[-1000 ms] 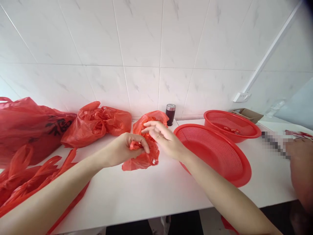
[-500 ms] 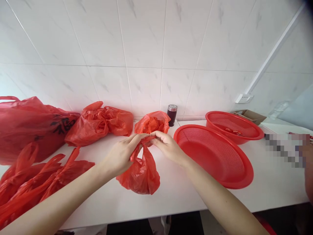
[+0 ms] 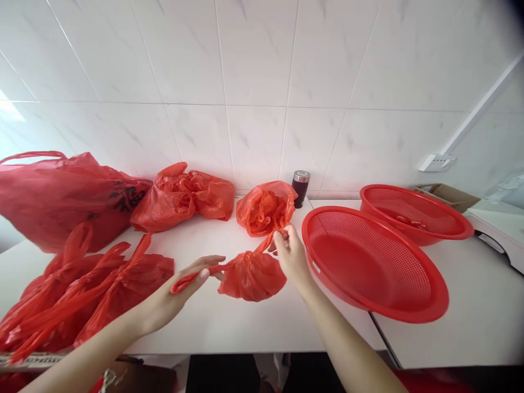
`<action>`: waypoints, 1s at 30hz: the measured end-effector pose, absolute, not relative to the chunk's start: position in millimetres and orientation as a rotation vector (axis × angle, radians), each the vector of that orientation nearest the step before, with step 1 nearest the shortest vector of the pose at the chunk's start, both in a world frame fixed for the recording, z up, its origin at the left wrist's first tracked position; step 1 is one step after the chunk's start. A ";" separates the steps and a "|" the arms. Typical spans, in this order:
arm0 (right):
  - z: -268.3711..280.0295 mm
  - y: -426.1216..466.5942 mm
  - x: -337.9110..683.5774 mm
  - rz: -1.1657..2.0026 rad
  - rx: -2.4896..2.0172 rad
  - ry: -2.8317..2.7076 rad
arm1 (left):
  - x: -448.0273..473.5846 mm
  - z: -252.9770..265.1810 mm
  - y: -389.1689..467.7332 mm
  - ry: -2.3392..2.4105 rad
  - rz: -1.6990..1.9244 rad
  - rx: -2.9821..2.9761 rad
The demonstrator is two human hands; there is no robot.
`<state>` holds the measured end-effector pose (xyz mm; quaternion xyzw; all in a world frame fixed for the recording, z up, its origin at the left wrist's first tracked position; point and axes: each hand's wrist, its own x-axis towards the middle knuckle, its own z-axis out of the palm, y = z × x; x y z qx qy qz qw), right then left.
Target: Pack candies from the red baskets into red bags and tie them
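Bright, diffuse light is covering the white tabletop (image 3: pixel 282 330) and the tiled wall (image 3: pixel 262 65). A glare patch is bleaching the tiles between 9 and 10 o'clock. The wall is dimming toward 2 o'clock, where a dark vignette is clipping the corner. Deep shadow is filling the area below the tabletop at 6 o'clock. Faint highlights are marking the held red bag (image 3: pixel 251 277). Wide-angle distortion is stretching the rear basket (image 3: pixel 417 236) at 3 o'clock; fine detail is softening near that edge
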<state>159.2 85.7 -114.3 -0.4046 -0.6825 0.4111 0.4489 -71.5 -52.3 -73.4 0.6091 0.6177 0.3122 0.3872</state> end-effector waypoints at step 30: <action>-241.1 115.9 131.2 0.407 -1.362 -2.212 | -66.7 -188.6 31.2 2.115 -0.229 2.191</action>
